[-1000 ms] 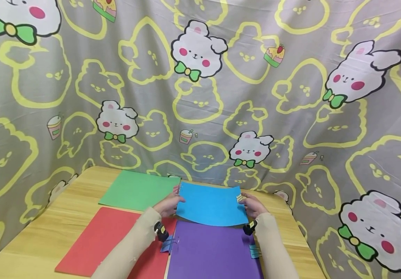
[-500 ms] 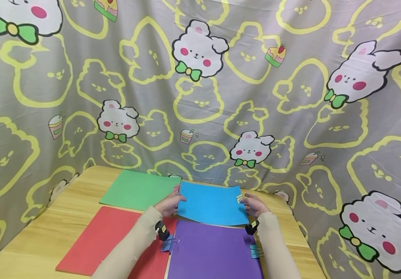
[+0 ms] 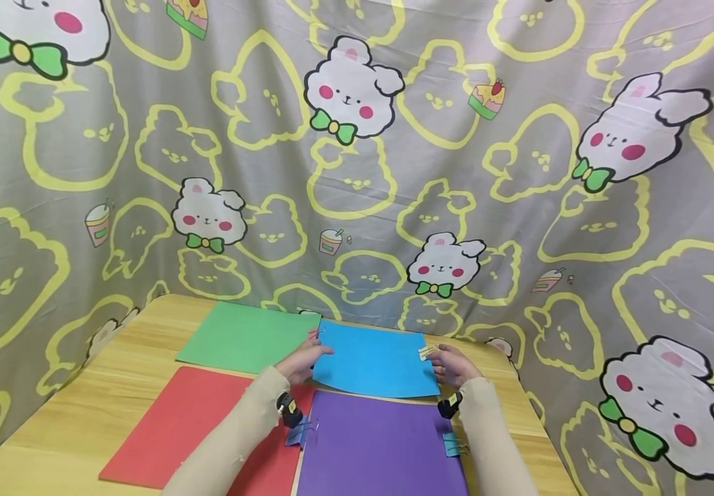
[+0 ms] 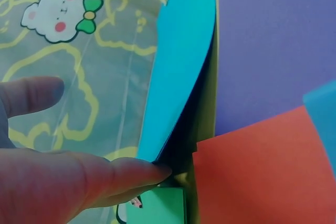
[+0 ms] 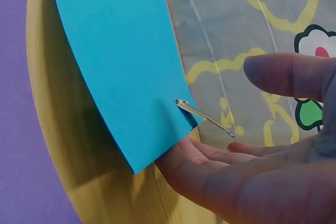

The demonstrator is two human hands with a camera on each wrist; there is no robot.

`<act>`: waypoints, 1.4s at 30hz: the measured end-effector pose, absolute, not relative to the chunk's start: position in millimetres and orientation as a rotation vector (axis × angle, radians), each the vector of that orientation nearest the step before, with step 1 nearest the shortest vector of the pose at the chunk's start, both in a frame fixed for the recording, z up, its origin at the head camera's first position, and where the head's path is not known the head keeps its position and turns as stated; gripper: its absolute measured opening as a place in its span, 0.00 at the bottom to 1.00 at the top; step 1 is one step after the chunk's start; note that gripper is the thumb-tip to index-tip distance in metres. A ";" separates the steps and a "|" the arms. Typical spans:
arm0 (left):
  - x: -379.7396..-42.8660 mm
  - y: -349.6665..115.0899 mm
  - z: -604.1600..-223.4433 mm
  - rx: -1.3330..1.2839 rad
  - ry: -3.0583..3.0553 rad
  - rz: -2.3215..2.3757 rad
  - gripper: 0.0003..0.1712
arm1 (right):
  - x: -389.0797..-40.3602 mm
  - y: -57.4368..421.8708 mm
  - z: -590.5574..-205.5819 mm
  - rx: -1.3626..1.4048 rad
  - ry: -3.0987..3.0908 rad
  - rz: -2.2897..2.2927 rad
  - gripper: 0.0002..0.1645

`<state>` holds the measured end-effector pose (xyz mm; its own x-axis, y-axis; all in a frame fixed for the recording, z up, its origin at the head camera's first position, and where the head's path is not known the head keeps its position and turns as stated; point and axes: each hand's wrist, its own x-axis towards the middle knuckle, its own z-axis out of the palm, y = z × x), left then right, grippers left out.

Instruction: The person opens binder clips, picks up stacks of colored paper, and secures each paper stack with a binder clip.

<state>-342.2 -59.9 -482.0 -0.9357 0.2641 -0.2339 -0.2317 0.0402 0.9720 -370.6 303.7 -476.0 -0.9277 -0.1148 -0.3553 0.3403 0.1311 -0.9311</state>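
A blue sheet, sagging along its near edge, lies between my two hands at the back of the table. My left hand supports its left edge on straight fingers; in the left wrist view the thumb stands apart from the sheet. My right hand has its fingers under the right edge, thumb raised clear. Beside those fingers a pale yellow binder clip sits on the sheet's right edge, its wire handle sticking out. Part of the left fingers is hidden behind the sheet.
A purple sheet lies in front, with a blue binder clip at its left edge and a teal one at its right. Red and green sheets lie on the left. A patterned curtain hangs behind the table.
The blue sheet's near edge has shifted slightly back. My left thumb sits a little higher and further right over the sheet; otherwise both hands stay nearly in place.
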 end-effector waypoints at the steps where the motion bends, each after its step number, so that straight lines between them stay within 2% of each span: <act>1: -342.9 -60.2 -482.8 0.037 1.974 1.961 0.47 | -370.2 303.6 -475.8 0.218 2.069 -1.860 0.49; 17: -341.8 -60.6 -488.4 0.098 1.944 1.981 0.51 | -370.5 311.3 -482.6 0.219 2.056 -1.887 0.51; 29: -346.3 -60.5 -485.3 0.154 1.939 2.005 0.52 | -361.3 314.4 -468.7 0.187 2.104 -1.867 0.50; 35: -346.1 -68.6 -472.1 0.207 2.055 1.993 0.46 | -356.1 311.4 -445.6 0.130 2.153 -1.835 0.48; 42: -335.4 -93.2 -456.2 0.348 2.340 1.832 0.33 | -349.2 295.1 -420.3 0.053 2.395 -1.742 0.45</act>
